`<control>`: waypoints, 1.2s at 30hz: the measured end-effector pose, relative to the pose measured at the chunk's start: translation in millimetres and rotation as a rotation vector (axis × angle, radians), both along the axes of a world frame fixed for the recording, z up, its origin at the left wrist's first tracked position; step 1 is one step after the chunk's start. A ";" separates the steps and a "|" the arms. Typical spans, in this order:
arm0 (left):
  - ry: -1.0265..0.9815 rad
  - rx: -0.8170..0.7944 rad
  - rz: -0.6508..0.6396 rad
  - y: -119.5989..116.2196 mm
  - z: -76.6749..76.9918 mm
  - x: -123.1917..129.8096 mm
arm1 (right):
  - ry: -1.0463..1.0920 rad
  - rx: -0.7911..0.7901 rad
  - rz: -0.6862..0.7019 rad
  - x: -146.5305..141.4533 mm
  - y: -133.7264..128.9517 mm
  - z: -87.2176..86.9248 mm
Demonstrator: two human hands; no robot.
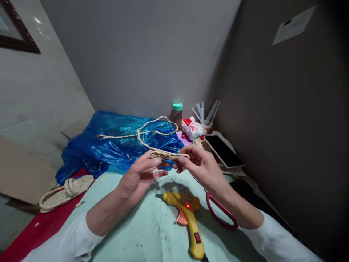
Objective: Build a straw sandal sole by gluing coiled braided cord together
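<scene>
The left hand and right hand pinch opposite ends of a folded braided cord, apparently aligning its layers, which calls for steady fingertip pressure and a free loose tail before the blue plastic, beyond the glue gun.

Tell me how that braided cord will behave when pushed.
The braided cord is probably floppy where its loose end bends into a loop. The folded part, stacked between the left hand and right hand, looks firmer. Its rough, twisted surface likely resists slipping.
</scene>
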State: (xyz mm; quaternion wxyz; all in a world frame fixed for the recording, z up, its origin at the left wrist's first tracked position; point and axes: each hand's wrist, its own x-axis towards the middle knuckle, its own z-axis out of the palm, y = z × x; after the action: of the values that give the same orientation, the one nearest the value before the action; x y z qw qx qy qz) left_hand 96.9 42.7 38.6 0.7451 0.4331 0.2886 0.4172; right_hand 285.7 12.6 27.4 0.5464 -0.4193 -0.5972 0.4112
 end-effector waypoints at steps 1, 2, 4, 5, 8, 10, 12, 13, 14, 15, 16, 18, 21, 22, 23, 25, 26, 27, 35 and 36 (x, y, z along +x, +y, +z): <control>0.006 0.001 0.055 -0.4 -0.7 0.8 | -0.013 -0.026 0.021 -1.9 -0.6 -2.0; 0.025 0.020 0.099 -0.5 -1.9 1.5 | -0.028 -0.055 0.047 -3.9 -1.7 -3.1; 0.069 0.084 0.131 -0.1 -4.9 2.0 | -0.063 -0.118 0.105 -7.6 -4.8 -3.1; 0.093 0.120 0.127 0.0 -6.5 1.9 | -0.084 -0.146 0.135 -9.2 -6.5 -2.3; 0.156 0.221 0.110 -0.6 -9.8 0.6 | -0.143 -0.202 0.229 -12.1 -9.6 0.4; 0.197 0.262 0.094 -1.5 -10.5 0.1 | -0.160 -0.219 0.282 -12.8 -10.1 0.5; 0.220 0.274 0.073 -2.4 -10.5 0.3 | -0.170 -0.224 0.298 -13.0 -10.3 -0.8; 0.224 0.274 0.061 -2.8 -10.4 0.5 | -0.179 -0.223 0.290 -13.1 -10.5 -1.6; 0.225 0.274 0.052 -3.2 -10.3 0.7 | -0.193 -0.219 0.278 -13.3 -10.9 -2.3; 0.223 0.272 0.044 -3.5 -10.1 0.9 | -0.211 -0.214 0.263 -13.6 -11.5 -2.7; 0.219 0.269 0.037 -3.9 -10.0 0.9 | -0.229 -0.208 0.249 -14.1 -12.2 -2.8; 0.213 0.264 0.032 -4.4 -9.7 0.4 | -0.265 -0.193 0.227 -15.6 -13.9 -1.9; 0.225 0.286 0.043 -4.3 -9.4 -1.5 | -0.307 -0.166 0.184 -19.1 -17.0 0.9; 0.234 0.303 0.053 -4.1 -9.3 -2.2 | -0.317 -0.156 0.166 -20.4 -18.3 1.8; 0.243 0.321 0.063 -3.9 -9.3 -2.7 | -0.325 -0.147 0.148 -21.7 -19.7 2.5; 0.256 0.355 0.083 -4.1 -9.5 -3.0 | -0.330 -0.130 0.119 -24.1 -22.7 3.1; 0.257 0.370 0.091 -4.7 -9.7 -2.7 | -0.328 -0.124 0.107 -25.1 -24.2 2.8; 0.258 0.386 0.099 -5.6 -9.9 -2.1 | -0.325 -0.119 0.099 -26.1 -25.5 2.3; 0.291 0.435 0.210 -13.7 -11.6 3.1 | -0.353 -0.104 0.027 -33.3 -27.9 -5.0; 0.287 0.431 0.206 -12.8 -12.6 2.8 | -0.372 -0.101 0.012 -34.0 -27.7 -5.4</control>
State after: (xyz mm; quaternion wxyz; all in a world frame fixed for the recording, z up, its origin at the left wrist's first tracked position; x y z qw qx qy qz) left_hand 99.7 30.0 26.0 0.5407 0.6047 0.3384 0.4769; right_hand 251.7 -15.1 21.9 0.4027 -0.5113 -0.6689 0.3591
